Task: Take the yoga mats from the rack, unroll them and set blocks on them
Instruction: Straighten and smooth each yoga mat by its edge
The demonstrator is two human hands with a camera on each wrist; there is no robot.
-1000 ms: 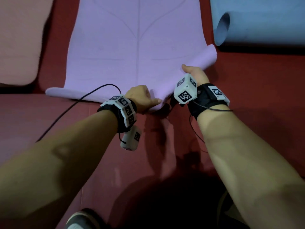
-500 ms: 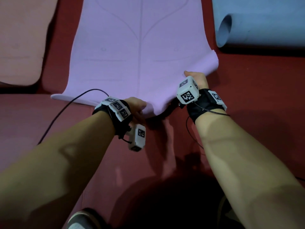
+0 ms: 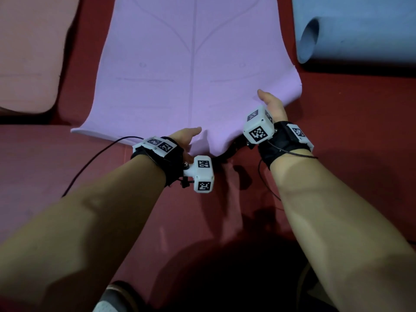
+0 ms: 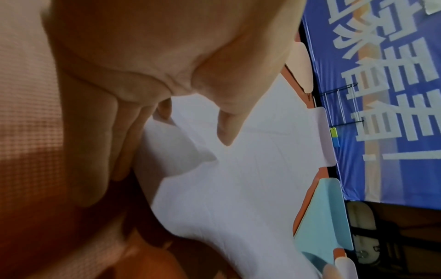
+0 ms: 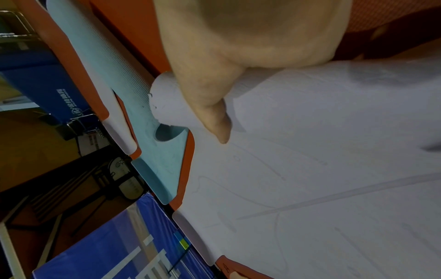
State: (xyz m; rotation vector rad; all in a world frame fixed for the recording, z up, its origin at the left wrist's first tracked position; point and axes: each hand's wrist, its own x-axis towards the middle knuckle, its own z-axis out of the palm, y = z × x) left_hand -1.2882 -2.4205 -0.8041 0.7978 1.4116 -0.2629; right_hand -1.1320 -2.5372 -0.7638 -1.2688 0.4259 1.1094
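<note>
The purple yoga mat (image 3: 191, 64) lies unrolled on the red floor, its near edge raised and wavy. My left hand (image 3: 189, 137) holds the middle of that edge, thumb stretched on top and fingers (image 4: 119, 147) underneath. My right hand (image 3: 270, 104) holds the mat's near right corner, which curls upward; the thumb (image 5: 214, 117) presses on top and the fingers are hidden below. The purple mat (image 5: 334, 169) shows faint printed lines. No blocks are in view.
A blue mat (image 3: 360, 30), partly rolled, lies to the right and a peach mat (image 3: 29, 52) to the left. A black cable (image 3: 94, 161) trails from my left wrist. My shoe (image 3: 114, 298) is at the bottom. A blue banner (image 4: 393, 94) stands beyond the mats.
Both hands have drawn the mat's near edge toward me. My left hand has gone from a closed fist on the edge to a looser hold with the thumb stretched out.
</note>
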